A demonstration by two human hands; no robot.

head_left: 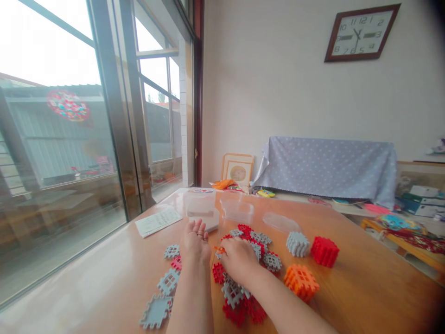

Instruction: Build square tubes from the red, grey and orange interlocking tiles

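My left hand [196, 243] is turned palm up above the table, its fingers loosely curled and apart, with nothing visible in it. To its right, my right hand [239, 260] reaches over a loose pile of red and grey interlocking plastic tiles [232, 292]. A small orange interlocking tile [219, 249] shows at its fingertips, which look pinched on it; the rest is hidden by the hand. Left of my left forearm lie several grey tiles [169, 281] and a red one [176, 263]. Stacked tiles stand at the right: a grey stack [297, 244], a red stack [324, 251] and an orange stack [301, 282].
Clear plastic containers [237, 211] and a clear lid [281, 222] sit at the far side of the wooden table [333, 297]. A printed sheet [158, 221] lies near the window at left. Beyond the table is a cloth-covered piece of furniture [327, 167].
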